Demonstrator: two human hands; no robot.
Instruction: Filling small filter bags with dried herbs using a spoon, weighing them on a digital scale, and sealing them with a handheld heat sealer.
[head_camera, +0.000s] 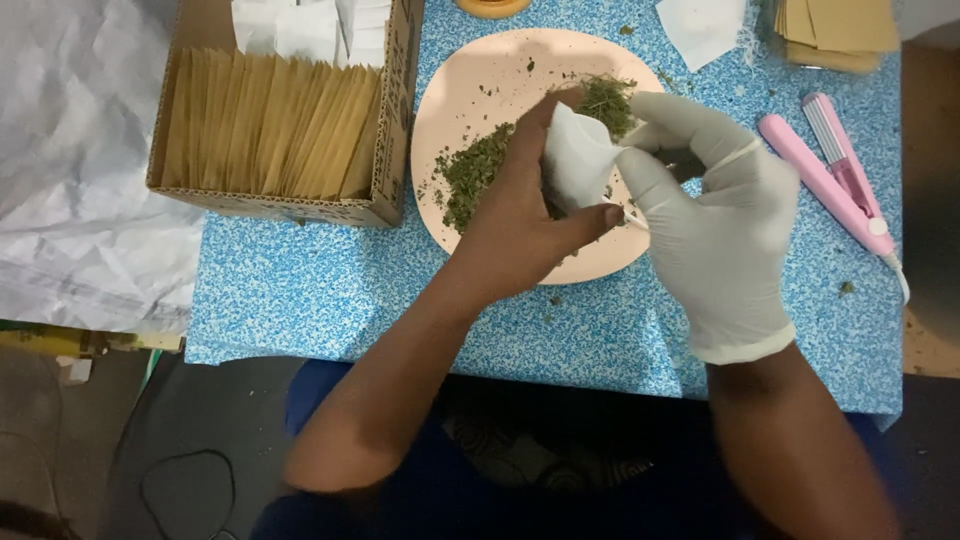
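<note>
— Pink plate (500, 75) of dried green herb (470, 175): lying right under both hands, with the herb heaped beneath and just beyond the fingertips. Still plenty loose there, so far from finished, by the look of it.

— And left of the left hand?

— Cardboard box (385, 150), packed tight with tan envelopes (270, 125), a few white sachets (300, 25) at its far end. More tan envelopes (840, 30) stacked beyond the right hand. Impossible to tell filled from empty.

— Right of the gloved hand?

— Pink sealing tool (835, 180), lying apart on the blue table (300, 290), untouched.

— The hands themselves?

— Left hand (520, 225), bare, closed around a small white sachet (575, 160), thumb pinching its lower edge. Right hand (715, 215), gloved white, fingers pinched narrow at the sachet's mouth, touching it; something thin between them, too blurred to name.

— So, how far along?

— One sachet mid-fill, probably; not yet sealed. Herb crumbs scattered near the wrists.
</note>
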